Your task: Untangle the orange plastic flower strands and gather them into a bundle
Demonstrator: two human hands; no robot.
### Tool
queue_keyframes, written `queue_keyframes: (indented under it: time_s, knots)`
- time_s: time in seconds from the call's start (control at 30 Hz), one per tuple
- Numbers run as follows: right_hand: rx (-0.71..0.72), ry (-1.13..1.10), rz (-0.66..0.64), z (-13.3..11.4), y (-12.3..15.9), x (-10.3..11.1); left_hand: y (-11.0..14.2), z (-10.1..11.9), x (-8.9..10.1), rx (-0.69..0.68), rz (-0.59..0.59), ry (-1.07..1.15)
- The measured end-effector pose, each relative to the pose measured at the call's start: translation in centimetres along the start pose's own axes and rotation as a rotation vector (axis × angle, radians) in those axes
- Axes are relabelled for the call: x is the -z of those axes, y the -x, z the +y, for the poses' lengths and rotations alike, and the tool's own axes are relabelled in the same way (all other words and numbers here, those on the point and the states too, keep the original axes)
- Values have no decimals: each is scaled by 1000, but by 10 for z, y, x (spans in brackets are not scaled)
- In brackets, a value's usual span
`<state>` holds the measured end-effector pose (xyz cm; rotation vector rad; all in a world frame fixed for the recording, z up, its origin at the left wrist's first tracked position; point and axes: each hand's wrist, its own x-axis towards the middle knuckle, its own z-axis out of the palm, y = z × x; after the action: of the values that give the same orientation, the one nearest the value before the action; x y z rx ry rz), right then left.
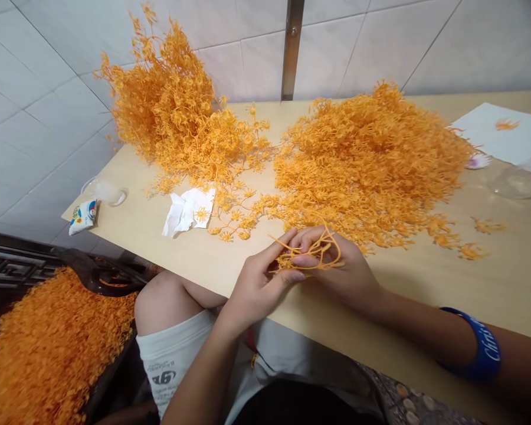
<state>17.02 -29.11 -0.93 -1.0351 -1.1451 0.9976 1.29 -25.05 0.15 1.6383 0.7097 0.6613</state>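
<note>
Both of my hands meet over the table's near edge, with thin orange plastic stems (325,252) between them. My left hand (263,283) is closed, thumb and fingers pinching one end of the stems. On the other side, my right hand (343,271) has its fingers curled around the same stems, some of which loop out over the fingers. Just beyond the hands spreads a heap of orange plastic flower pieces (367,165). A taller pile of branched orange plastic sprigs (163,106) leans by the wall at the left, with loose strands trailing toward the middle.
A crumpled white tissue (188,211), a small printed packet (83,216) and a clear plastic cup (108,192) lie on the table's left. White paper (507,133) rests at the back right. Below left, a large container brims with orange pieces (57,348). A tiled wall (256,59) stands behind.
</note>
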Motion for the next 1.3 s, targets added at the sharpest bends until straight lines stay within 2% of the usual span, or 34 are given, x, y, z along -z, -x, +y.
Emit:
queue_keyframes:
  time_s: [0.17,0.27,0.37,0.5,0.57,0.73,0.87,0.97,1.3]
  knots:
    - [98,145,19,-3,2,2,-2,-1,3,27,69,95]
    - [58,224,23,-7,2,5,-3,-3,4,53,106,192]
    - [5,219,-17,-9,0,6,-4,-8,3,118,161,350]
    - [90,183,-65,-9,-4,7,-4,-14,2,145,258,485]
    - [82,194,-46,-9,-5,7,-4,-14,3,168,244,531]
    - [-88,120,-4,-9,-3,4,-5,-9,5,161,214,654]
    - [-149,61,68,-7,-2,4,-5,-5,7,167,177,726]
    - [-155,90,118,-6,-4,5,-5,-4,7,181,201,686]
    - [-127,50,128,1,-4,6,-7,-9,11,247,220,705]
